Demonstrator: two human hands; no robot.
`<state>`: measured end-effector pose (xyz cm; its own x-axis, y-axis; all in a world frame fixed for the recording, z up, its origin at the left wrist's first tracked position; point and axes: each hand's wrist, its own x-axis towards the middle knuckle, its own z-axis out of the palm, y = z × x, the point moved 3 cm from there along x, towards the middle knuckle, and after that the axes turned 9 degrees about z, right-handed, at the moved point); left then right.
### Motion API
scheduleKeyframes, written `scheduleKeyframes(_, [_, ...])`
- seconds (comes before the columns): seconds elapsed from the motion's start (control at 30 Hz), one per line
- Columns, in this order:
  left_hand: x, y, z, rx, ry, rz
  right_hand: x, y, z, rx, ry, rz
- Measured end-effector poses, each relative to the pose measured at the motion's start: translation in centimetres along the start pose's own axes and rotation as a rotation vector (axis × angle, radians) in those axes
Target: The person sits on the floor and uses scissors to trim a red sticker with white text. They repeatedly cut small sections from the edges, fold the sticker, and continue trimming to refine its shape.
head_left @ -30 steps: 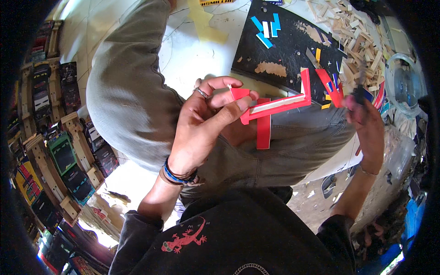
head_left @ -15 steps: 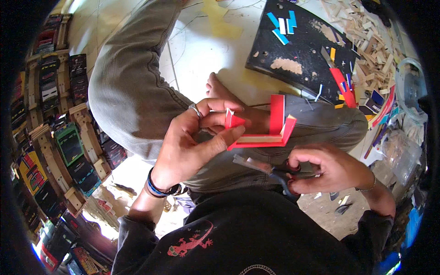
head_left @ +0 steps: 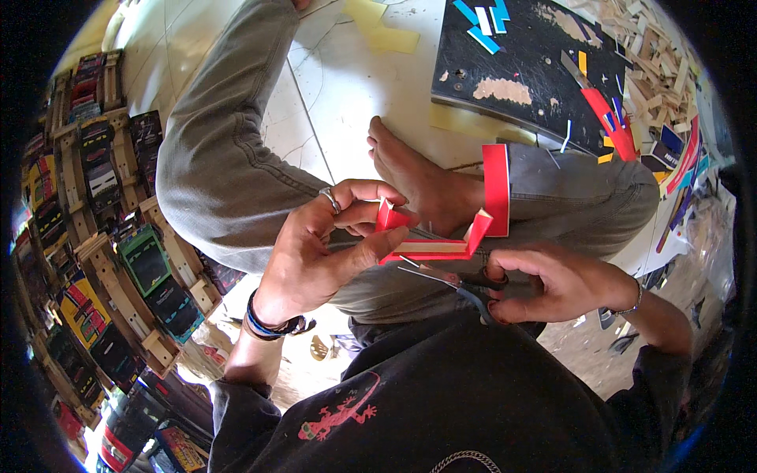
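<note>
My left hand [head_left: 323, 240] pinches one end of a U-shaped red frame [head_left: 434, 252] between thumb and fingers. The frame seems to be thin wood with a red covering; pale wood shows along its inside. My right hand [head_left: 552, 284] has its thumb and fingers through the dark handles of a pair of scissors [head_left: 457, 285]. The scissor blades are slightly apart, with their tips pointing left, close below the frame's long side. A flat red strip [head_left: 497, 193] with a pale edge lies on my trouser leg, just beyond the frame's right end.
A black board [head_left: 528, 71] beyond my right leg carries blue and white pieces and a red-handled knife [head_left: 607, 114]. Many wooden offcuts [head_left: 662, 59] are heaped at the far right. Wooden racks with dark packs [head_left: 102, 181] stand at left. Yellow paper [head_left: 386, 27] lies on the tiles.
The scissors have moved left, closer to the frame, and their blades are now visibly parted. The frame has shifted slightly left and down in my left hand's grip. The whole view has shifted a little.
</note>
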<state>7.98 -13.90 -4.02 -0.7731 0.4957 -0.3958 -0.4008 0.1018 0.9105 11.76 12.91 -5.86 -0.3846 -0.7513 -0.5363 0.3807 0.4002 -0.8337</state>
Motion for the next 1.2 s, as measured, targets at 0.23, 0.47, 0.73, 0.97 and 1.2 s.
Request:
scheduleKeyframes(0.23, [0.8, 0.1, 0.9, 0.009, -0.051, -0.019, -0.2, 0.5, -0.3, 0.034, -0.035, 0.052])
scheduleKeyframes(0.47, [1.0, 0.1, 1.6, 0.025, -0.066, -0.050, -0.3, 0.9, -0.7, -0.041, -0.037, 0.061])
scheduleKeyframes(0.73, [1.2, -0.2, 1.9, -0.021, -0.089, -0.117, -0.3, 1.4, -0.9, -0.018, -0.030, 0.016])
scheduleKeyframes(0.97, [1.5, -0.2, 2.2, -0.069, -0.106, -0.176, -0.5, 1.3, -0.9, -0.092, -0.030, 0.015])
scheduleKeyframes(1.2, [1.6, -0.7, 2.3, -0.120, -0.064, -0.210, -0.8, 0.8, -0.7, -0.141, 0.037, 0.016])
